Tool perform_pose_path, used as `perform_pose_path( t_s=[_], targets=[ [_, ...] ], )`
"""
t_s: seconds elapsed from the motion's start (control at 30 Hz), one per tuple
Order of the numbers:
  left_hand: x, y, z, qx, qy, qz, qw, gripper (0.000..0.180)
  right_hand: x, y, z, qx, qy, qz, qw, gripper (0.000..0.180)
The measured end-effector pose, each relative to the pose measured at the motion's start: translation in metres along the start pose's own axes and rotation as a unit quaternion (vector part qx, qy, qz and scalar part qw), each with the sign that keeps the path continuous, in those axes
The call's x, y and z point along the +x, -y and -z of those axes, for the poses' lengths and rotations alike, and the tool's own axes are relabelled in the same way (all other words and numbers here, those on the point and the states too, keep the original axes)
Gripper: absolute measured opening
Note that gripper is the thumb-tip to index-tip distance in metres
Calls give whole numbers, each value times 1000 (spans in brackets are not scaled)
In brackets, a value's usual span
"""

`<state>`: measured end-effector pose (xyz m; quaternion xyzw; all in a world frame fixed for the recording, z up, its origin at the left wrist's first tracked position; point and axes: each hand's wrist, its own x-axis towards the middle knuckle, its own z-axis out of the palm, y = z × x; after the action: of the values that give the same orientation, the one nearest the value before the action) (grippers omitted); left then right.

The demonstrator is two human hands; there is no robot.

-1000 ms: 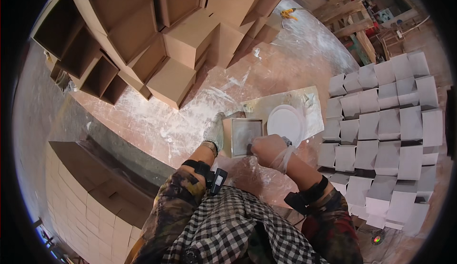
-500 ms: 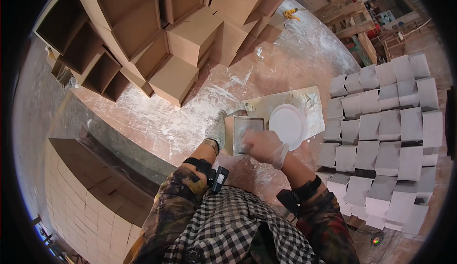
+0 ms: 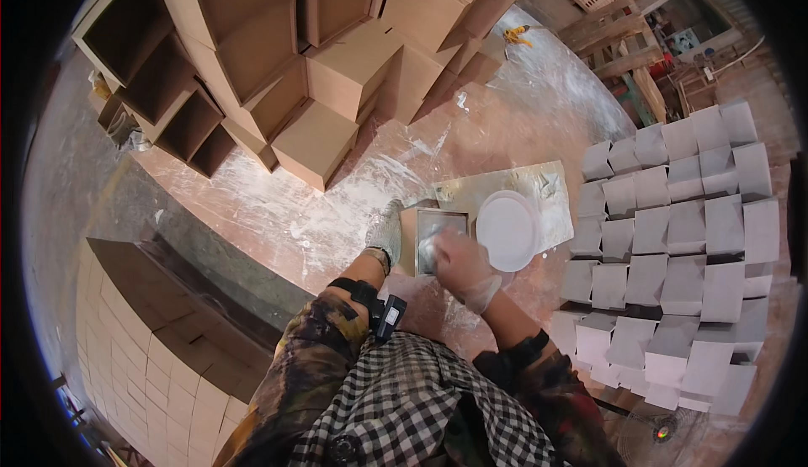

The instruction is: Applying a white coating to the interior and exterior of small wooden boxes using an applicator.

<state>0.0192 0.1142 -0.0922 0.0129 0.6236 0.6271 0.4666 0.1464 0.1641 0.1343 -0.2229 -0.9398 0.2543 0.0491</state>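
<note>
A small brown cardboard-coloured box (image 3: 408, 236) stands on the work surface in front of me, its top face a grey, framed panel. My left hand (image 3: 385, 233), in a knitted glove, grips the box at its left side; its fingertips are partly hidden. Over the lower part of the grey panel, my right hand (image 3: 463, 267), in a thin translucent glove, is closed. A pale, blurred pad or wad shows at its fingers, too unclear to name. Just right of the box, a round white shallow tub or lid (image 3: 507, 230) rests on a stained sheet (image 3: 551, 206).
Brown open boxes (image 3: 337, 71) are stacked at the far left. Rows of whitish-grey boxes (image 3: 665, 231) fill the right side. Another pile of brown boxes (image 3: 151, 341) stands near left. A yellow tool (image 3: 517, 35) and wooden pallets (image 3: 623, 46) lie at the back.
My right hand has shifted slightly down over the panel, and its forearm has swung inward to the left. My left hand stays at the box; the whole view has shifted a little.
</note>
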Motion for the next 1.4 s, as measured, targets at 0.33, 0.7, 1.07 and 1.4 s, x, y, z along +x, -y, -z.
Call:
perform_pose_path(
  t_s=[0.33, 0.7, 1.07, 1.4],
  targets=[
    [13, 11, -13, -83, 33, 36, 995, 43, 20, -6, -3, 56, -56, -27, 996, 21],
    [12, 6, -9, -91, -9, 53, 994, 38, 10, 10, 22, 42, 54, -38, 997, 18],
    [53, 66, -3, -101, 27, -101, 989, 35, 5, 41, 10, -59, 164, -3, 985, 17],
    [6, -3, -18, -51, 21, 45, 997, 46, 62, 16, 5, 6, -82, -39, 996, 17]
  ],
)
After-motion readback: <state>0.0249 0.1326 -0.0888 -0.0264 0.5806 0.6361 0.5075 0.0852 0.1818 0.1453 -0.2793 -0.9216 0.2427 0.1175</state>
